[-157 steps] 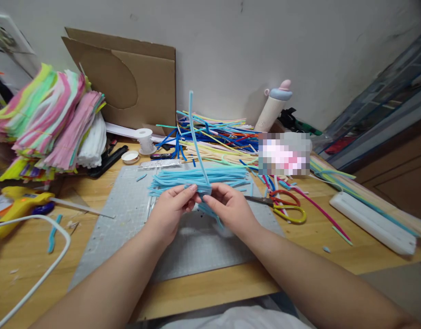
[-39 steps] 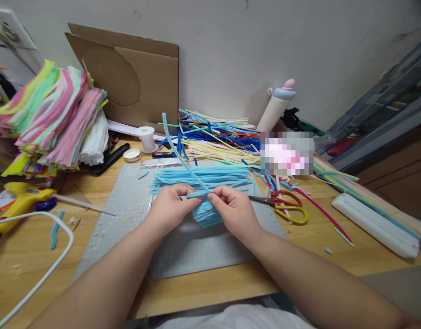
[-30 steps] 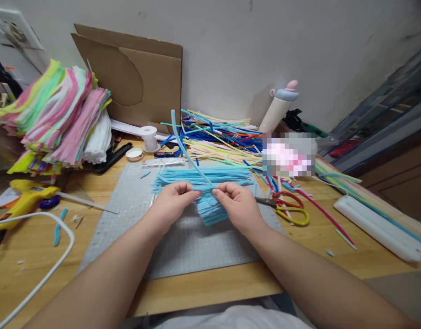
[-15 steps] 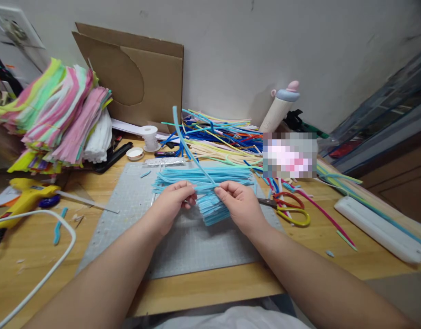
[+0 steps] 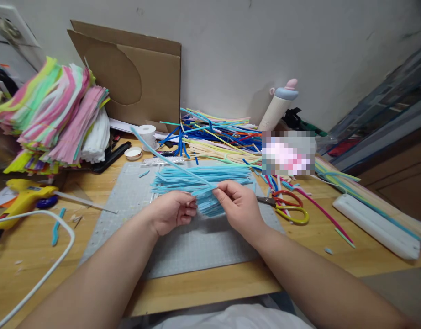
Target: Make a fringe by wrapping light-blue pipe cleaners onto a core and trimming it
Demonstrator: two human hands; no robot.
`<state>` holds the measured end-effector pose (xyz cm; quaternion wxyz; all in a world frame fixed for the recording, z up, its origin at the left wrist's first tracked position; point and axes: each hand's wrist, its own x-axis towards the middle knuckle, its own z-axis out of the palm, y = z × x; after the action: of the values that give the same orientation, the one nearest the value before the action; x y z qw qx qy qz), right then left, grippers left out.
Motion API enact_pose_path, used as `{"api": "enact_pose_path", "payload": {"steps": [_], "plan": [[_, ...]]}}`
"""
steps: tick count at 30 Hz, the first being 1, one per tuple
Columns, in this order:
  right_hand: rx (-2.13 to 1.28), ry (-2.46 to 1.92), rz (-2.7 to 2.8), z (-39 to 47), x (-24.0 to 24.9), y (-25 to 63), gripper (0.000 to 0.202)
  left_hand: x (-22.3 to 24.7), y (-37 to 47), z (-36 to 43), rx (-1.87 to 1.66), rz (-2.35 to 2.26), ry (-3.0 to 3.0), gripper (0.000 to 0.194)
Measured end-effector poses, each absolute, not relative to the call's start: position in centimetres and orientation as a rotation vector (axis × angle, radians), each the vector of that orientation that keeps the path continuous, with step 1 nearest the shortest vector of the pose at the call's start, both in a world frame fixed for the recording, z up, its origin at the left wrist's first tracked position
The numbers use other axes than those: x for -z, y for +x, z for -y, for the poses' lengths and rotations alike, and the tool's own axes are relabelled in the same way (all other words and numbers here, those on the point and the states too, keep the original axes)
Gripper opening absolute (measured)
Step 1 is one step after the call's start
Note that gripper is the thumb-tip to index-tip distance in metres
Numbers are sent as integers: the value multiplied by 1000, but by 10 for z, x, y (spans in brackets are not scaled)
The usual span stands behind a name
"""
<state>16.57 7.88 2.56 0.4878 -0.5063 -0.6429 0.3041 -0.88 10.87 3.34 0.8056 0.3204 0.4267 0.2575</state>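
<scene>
Over the grey gridded mat (image 5: 197, 256), the right hand (image 5: 240, 208) pinches 1 light-blue fuzzy stem (image 5: 169, 161) and a ribbed light-blue piece (image 5: 209, 205), hiding its right edge. Left hand (image 5: 174, 212): fingers curl at its left edge; I cannot tell whether they grip.

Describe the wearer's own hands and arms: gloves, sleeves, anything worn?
Left hand and right hand: no gloves, no rings visible. Forearms bare, tapering toward the wrists; no sleeves, watch or bracelet in view. White cloth at the bottom edge, apparently the wearer's clothing. Upper arms out of frame.
</scene>
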Motion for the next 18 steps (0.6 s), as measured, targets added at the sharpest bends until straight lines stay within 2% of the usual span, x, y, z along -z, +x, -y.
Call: {"api": "enact_pose_path", "payload": {"steps": [2, 7, 12, 18], "plan": [[-761, -1240, 1560, -79, -27, 166, 19, -31, -7, -110, -584, -929, 748, 23], [-1121, -1199, 1299, -88, -26, 168, 24, -27, -3, -111, -1005, -1089, 1384, 19], [-1442, -1055, 1051, -94, -22, 170, 26, -37, -8, -109, -1039, -1017, 1982, 8], [-1662, -980, 882, -95, -26, 170, 26, -40, -15, -108, -1096, -1017, 2214, 12]]}}
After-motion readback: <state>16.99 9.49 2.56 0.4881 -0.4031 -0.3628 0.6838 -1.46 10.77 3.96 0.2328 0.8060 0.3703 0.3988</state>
